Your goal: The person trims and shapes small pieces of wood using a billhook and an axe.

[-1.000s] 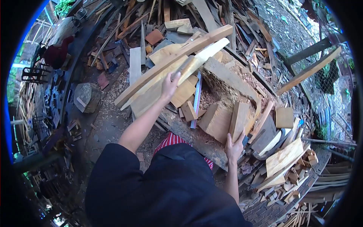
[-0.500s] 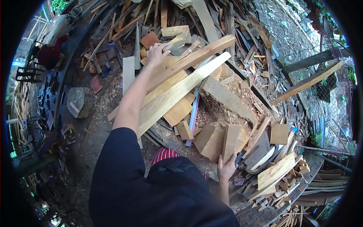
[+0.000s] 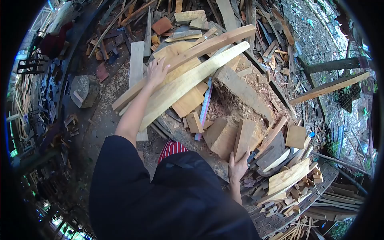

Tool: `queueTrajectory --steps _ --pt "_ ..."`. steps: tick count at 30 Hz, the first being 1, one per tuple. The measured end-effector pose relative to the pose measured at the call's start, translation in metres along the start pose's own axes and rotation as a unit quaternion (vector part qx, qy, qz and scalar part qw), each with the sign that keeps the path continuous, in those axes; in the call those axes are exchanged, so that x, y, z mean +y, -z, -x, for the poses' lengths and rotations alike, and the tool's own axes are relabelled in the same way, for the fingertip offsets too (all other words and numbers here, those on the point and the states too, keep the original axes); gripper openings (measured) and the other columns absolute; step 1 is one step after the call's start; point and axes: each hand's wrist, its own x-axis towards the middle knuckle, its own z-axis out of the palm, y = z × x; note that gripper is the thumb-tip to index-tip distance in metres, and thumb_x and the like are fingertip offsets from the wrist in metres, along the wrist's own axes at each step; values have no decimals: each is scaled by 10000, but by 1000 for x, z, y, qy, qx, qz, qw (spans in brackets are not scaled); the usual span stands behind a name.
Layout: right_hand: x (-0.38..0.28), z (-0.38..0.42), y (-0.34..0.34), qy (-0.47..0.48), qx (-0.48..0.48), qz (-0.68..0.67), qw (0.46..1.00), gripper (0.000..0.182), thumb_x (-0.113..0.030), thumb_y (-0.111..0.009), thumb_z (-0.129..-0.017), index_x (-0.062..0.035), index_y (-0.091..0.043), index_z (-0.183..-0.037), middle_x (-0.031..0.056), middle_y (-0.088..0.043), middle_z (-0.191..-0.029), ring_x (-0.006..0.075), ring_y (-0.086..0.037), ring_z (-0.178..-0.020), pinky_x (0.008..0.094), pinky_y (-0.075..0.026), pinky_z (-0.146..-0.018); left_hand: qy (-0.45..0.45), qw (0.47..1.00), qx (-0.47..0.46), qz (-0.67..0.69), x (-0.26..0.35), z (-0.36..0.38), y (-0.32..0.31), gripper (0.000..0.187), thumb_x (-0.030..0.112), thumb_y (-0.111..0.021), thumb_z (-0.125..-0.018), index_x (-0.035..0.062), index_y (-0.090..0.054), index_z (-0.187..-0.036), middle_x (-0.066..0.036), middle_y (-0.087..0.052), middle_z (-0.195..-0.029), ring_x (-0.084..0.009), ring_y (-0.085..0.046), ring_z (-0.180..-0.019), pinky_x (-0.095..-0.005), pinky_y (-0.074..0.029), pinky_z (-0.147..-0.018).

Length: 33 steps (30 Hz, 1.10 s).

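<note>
My left hand has its fingers spread over the near part of a long brown beam, which lies slantwise across other boards. Alongside it is a long pale plank. A small pale offcut lies past my left fingertips. My right hand grips the lower end of a wooden block, which stands against a chopped stump. Between the boards and the stump lies a pinkish-white ruler.
A thick timber borders a hollow of wood chips. To the right are a square block and piled offcuts. A cut log stands at left. Scrap wood heaps up at the far side.
My left hand has drawn back toward me from the small offcuts to the brown beam. My right hand still holds the block. The view has shifted slightly.
</note>
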Motion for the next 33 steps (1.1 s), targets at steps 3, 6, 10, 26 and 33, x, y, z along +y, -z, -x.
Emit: queueTrajectory --steps 3,6,10,26,33 --pt "10 -1 -4 -28 -22 10 999 724 -283 -686 -853 -104 -331 -1458 279 -563 -1302 482 -620 -1040 496 -528 -851 -22 999 42 6 5 71 8 664 462 -598 -909 135 -427 -1462 -184 -408 -1458 -363 -373 -1339 -515 -258 -1133" --pt "8 -3 -2 -27 -37 2 999 730 -311 -676 -859 -93 -322 -1459 275 -526 -1350 487 -610 -1057 505 -515 -867 -25 998 1 -60 20 136 21 779 477 -630 -883 142 -324 -1517 -194 -313 -1528 -366 -287 -1408 -532 -185 -1174" --pt "19 -5 -4 16 -30 -2 999 733 -352 -661 -865 -110 -310 -1461 280 -518 -1353 500 -612 -1029 522 -504 -860 -22 994 -32 -99 24 187 20 893 403 -719 -826 201 -240 -1551 -168 -187 -1593 -359 -200 -1459 -554 -133 -1192" --pt "41 -16 0 132 -73 -57 987 757 -468 -617 -866 -104 -304 -1450 358 -610 -1132 529 -607 -1019 535 -478 -896 -42 996 -82 -1 78 320 7 651 247 -715 -827 166 -472 -1425 -182 -308 -1525 -380 -281 -1417 -470 -271 -1165" --pt "51 -29 5 164 -123 -84 975 850 -492 -619 -859 -9 -290 -1476 378 -569 -1222 513 -572 -1126 476 -449 -963 -25 997 -74 27 89 391 3 617 225 -709 -831 154 -498 -1405 -166 -338 -1510 -363 -297 -1410 -465 -275 -1167"
